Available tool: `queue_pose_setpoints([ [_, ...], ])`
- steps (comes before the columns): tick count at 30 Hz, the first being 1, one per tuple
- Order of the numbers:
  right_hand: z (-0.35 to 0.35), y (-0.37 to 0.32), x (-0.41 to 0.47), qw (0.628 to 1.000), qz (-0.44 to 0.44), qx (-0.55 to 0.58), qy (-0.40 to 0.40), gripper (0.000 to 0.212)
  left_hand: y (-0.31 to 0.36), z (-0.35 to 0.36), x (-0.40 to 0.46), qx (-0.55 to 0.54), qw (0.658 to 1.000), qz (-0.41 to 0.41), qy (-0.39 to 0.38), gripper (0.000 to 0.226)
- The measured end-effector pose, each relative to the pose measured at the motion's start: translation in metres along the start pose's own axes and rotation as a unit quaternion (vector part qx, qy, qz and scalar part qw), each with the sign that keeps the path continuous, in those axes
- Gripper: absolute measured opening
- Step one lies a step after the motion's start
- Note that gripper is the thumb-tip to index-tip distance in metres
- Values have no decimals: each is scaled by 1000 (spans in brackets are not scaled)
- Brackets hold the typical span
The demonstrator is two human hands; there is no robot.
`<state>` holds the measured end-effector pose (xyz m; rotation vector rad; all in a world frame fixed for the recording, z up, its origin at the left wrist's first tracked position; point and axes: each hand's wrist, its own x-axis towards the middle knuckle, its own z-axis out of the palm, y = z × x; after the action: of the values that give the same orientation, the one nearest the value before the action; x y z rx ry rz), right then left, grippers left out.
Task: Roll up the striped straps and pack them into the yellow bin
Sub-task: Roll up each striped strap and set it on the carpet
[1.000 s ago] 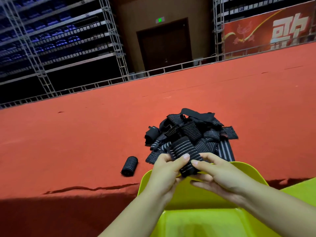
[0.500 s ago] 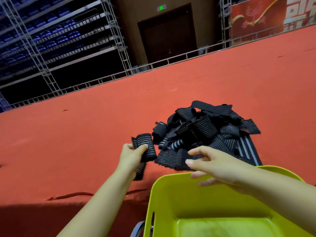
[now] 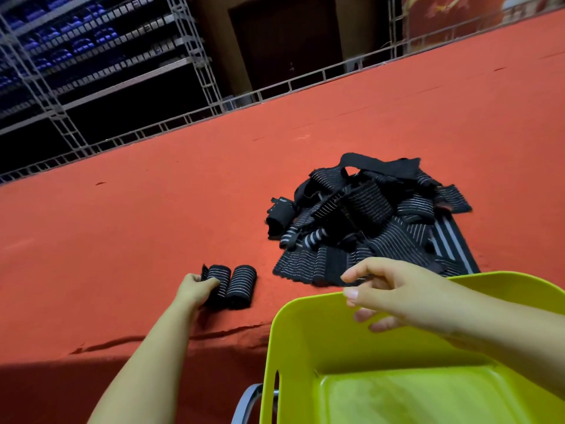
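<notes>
Left hand [image 3: 195, 286] now down on red carpet [image 3: 122, 234], fingers curled round a rolled strap [image 3: 217, 284], setting it snug against a second roll [image 3: 241, 286] just to its right; half a second back same roll held up in the air, one second back both hands working it over the bin. So: one more strap rolled, staged on floor beside the first, not in bin yet. Right hand [image 3: 394, 296] off the roll, now hovering above far rim of yellow bin [image 3: 293, 356], fingers loosely bent, gripping nothing, near edge of loose strap pile [image 3: 367, 228]. Likely reaching for next strap.

Bin interior visible part bare, no rolls inside. Packing step not started; most of the pile unrolled.

Materials: straps black elastic knit, thin pale stripes, ribbed, floppy, frayed-looking edges; pile tangled, overlapping flat bands, one wider band with bolder stripes at right. Two rolls short fat cylinders, lying side by side, touching. Bin glossy hard plastic, lime-yellow, rounded corners, slot handle in left wall. Carpet matte felt-like, wrinkle ridge near bin. Metal truss railing [image 3: 275, 93] far back.
</notes>
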<state>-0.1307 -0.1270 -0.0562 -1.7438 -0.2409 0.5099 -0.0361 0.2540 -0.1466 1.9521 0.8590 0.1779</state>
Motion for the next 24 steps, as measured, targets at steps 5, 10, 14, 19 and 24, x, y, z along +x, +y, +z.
queue_pose_setpoints([
  [5,3,-1,0,1000,2,-1,-3,14,-2,-4,-2,-45,996,-33,-73,15],
  [10,4,-1,-5,1000,1,-8,-20,13,-5,-8,-1,110,993,32,-20,30],
  [14,-11,-4,-15,1000,-6,-9,-8,11,16,-19,-20,275,952,100,87,35],
  [19,-42,-7,-25,999,-7,-10,36,8,83,0,-75,187,941,263,99,33],
  [24,-70,-3,-28,995,-11,19,99,6,155,72,-145,154,892,425,-24,27],
])
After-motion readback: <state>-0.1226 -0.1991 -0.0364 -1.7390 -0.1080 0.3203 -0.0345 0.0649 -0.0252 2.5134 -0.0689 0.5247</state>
